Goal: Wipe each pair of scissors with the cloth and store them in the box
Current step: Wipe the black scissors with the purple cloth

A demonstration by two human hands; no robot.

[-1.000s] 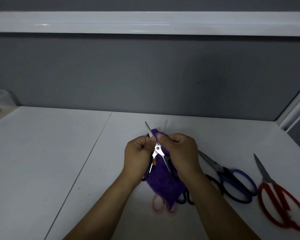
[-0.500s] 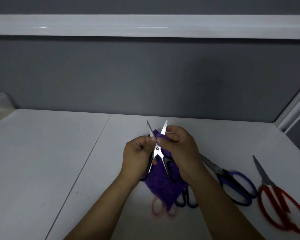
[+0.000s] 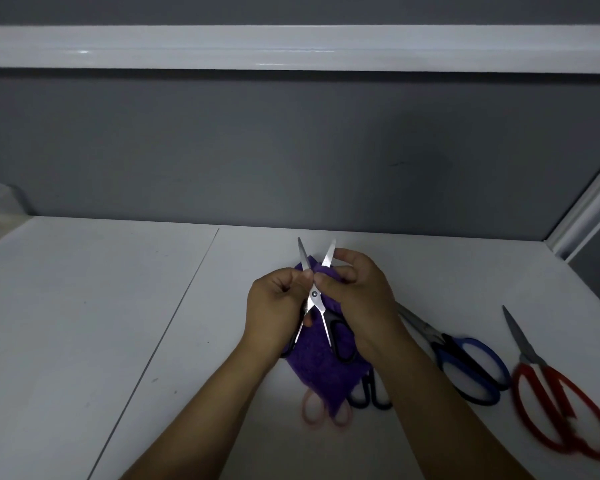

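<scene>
Scissors [image 3: 314,298] between the fingers [image 3: 324,280], cloth [image 3: 312,365] behind

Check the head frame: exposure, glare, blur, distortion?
Head view: dim, underexposed overall; glare streaks on the glossy white shelf edge; mild wide-angle bend in that edge; black-handled steel scissors over the purple fuzzy cloth are sharp; red-handled scissors at the right border and pink scissor handles look smeared.

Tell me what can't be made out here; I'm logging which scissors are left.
Head view only.
- Pink-handled scissors: blades hidden under the purple cloth.
- Dark-handled scissors on the table: all but the loops hidden by the cloth and right forearm.
- Box: cut off by the left edge, contents blurred.
- Red scissors: handles blurred at the lower right.
</scene>
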